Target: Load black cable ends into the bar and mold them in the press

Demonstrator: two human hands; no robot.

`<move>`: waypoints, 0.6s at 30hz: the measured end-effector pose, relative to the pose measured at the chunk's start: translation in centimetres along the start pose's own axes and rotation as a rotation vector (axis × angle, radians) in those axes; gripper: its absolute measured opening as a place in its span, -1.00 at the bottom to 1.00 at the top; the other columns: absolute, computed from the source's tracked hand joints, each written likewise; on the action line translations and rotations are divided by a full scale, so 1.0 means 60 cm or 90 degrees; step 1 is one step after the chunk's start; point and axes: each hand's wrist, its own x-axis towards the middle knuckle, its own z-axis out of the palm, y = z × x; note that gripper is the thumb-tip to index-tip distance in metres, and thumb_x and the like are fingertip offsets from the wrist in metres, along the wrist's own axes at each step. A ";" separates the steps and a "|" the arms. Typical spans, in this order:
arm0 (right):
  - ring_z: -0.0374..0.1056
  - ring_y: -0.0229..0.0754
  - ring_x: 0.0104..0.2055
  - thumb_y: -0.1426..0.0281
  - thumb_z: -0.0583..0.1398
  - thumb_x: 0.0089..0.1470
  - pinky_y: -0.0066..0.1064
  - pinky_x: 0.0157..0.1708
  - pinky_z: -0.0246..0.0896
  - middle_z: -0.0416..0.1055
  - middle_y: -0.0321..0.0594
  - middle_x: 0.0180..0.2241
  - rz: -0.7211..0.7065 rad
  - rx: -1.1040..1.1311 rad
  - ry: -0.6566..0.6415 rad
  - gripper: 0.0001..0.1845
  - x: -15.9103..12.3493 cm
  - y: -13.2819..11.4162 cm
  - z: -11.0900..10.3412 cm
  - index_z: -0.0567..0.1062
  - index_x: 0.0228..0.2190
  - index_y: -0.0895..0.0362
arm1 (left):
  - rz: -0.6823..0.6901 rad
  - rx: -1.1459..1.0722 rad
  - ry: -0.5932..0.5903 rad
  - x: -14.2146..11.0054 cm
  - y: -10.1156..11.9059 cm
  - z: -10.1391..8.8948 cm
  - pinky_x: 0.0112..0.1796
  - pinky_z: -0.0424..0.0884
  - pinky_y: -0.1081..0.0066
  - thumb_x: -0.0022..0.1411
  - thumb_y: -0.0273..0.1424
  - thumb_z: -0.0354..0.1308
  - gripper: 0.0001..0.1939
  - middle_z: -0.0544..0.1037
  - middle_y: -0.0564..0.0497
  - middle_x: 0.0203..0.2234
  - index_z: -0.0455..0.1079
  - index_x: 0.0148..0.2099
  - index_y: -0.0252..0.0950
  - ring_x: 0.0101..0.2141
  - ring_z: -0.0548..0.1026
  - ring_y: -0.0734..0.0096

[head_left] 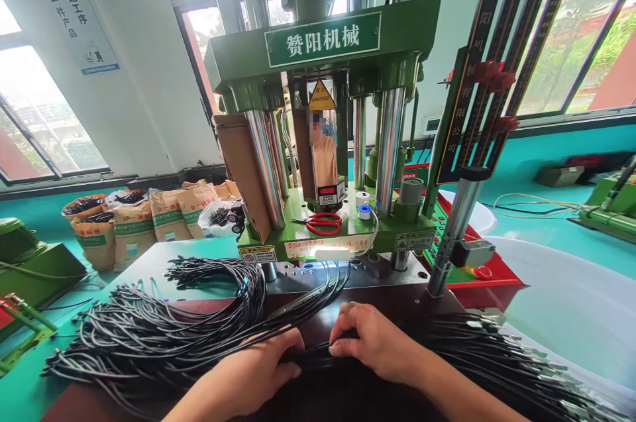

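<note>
A thick bundle of black cables [163,336] lies across the dark table in front of a green vertical press machine [322,144]. My left hand [258,369] is closed around the bundle near its middle. My right hand [370,339] rests just to its right, fingers curled and pinching cables from the same bundle. More black cables with metal ends [501,356] fan out to the right. A few cables run up to the machine's lower plate [318,276].
Red-handled scissors [322,223] and small rolls of tape [364,211] lie on the machine's green base. A white tub [571,303] stands at the right. Brown paper sacks [129,223] sit by the window at the left. Other green equipment [30,263] is at far left.
</note>
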 end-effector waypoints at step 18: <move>0.34 -0.12 -0.23 0.35 0.21 0.00 -0.40 -0.24 0.14 0.45 -0.16 -0.34 -0.048 -0.252 -0.095 -0.87 0.029 0.002 -0.012 0.52 -0.39 0.14 | -0.013 0.021 0.051 0.035 -0.014 0.031 0.04 0.23 0.28 0.26 -0.25 -0.06 -0.59 0.40 -0.07 0.04 0.30 0.11 -0.23 0.02 0.36 0.22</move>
